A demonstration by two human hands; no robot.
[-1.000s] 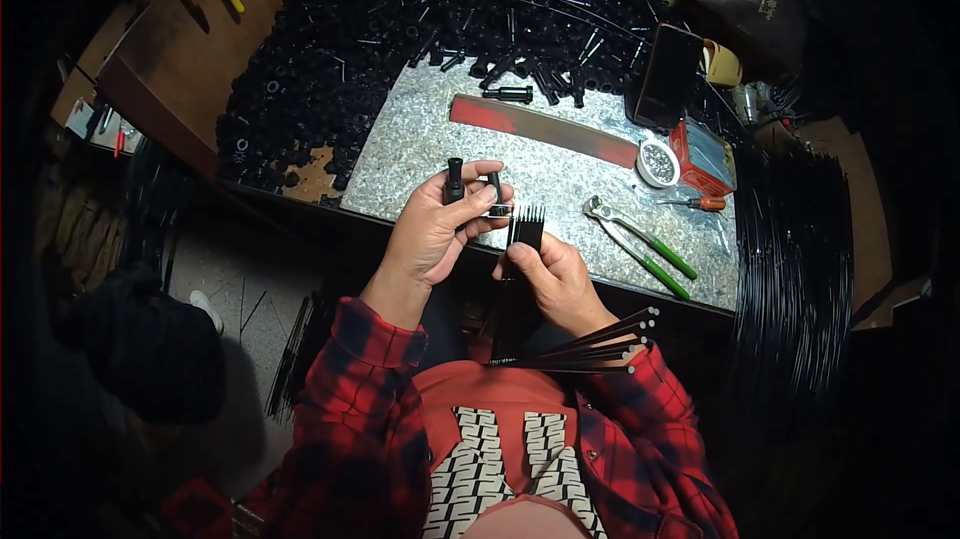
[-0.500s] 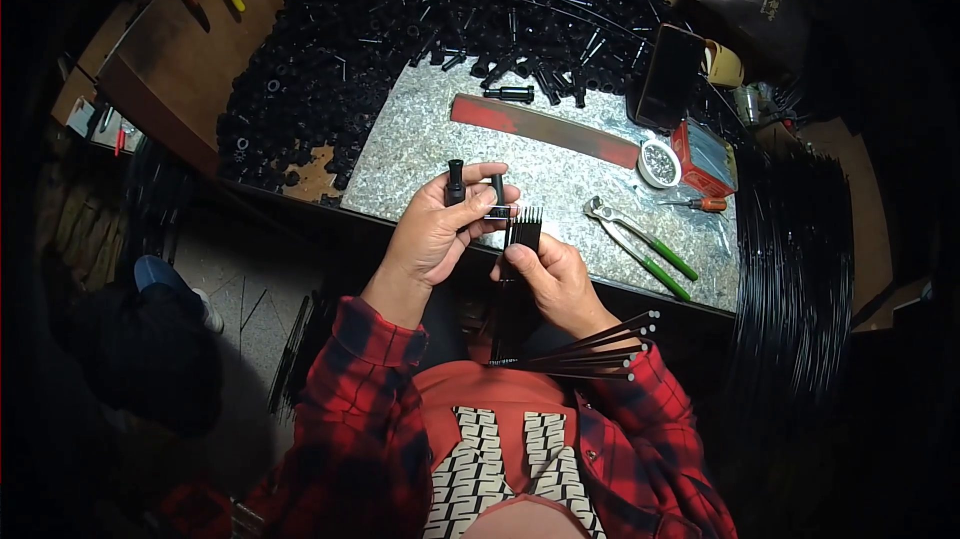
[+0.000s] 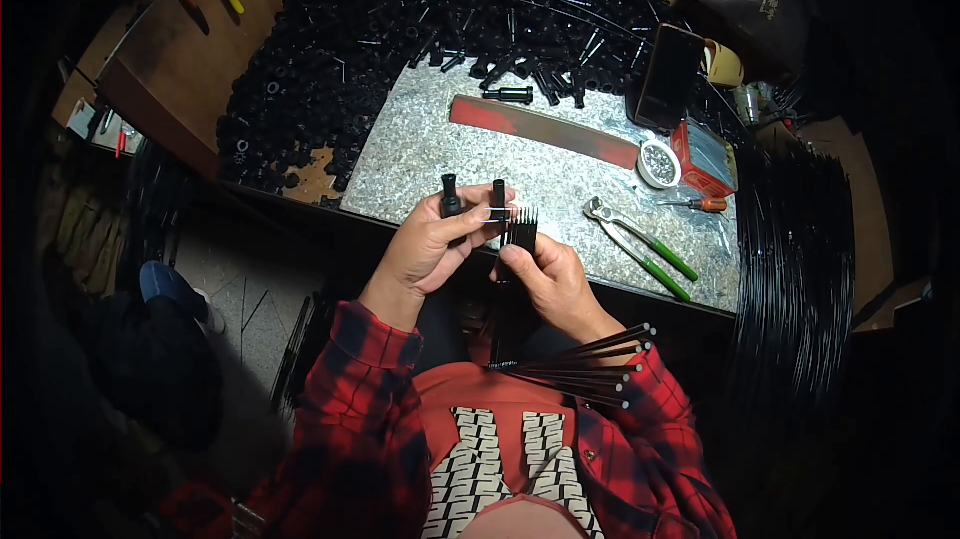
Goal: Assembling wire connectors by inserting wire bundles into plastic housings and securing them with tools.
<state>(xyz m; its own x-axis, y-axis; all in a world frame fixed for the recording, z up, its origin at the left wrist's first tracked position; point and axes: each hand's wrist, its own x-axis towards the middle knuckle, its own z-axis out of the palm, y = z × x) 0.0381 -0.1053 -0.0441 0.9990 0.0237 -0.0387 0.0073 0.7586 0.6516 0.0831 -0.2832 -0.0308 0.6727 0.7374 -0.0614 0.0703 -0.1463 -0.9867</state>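
Note:
My left hand is closed around a black plastic tube-shaped fitting with a flared top, which stands up between thumb and fingers. Another slim black piece stands upright at its fingertips, and a thin pale wire lies across by the thumb. My right hand pinches a flat row of black ribs with slender tips pointing up, close beside the left fingertips. Below, a fan of black rods with grey ends spreads over my right forearm; I cannot make out how they join the ribs.
A large heap of black plastic fittings covers the table's far side. On the speckled board lie a red-brown bar, green-handled pincers, a white cup of small metal bits and a screwdriver. Long black rods hang at right.
My left hand has tilted, and the flared fitting has dropped slightly toward me. The slim piece at its fingertips has shifted. The fan of rods has spread a little lower.

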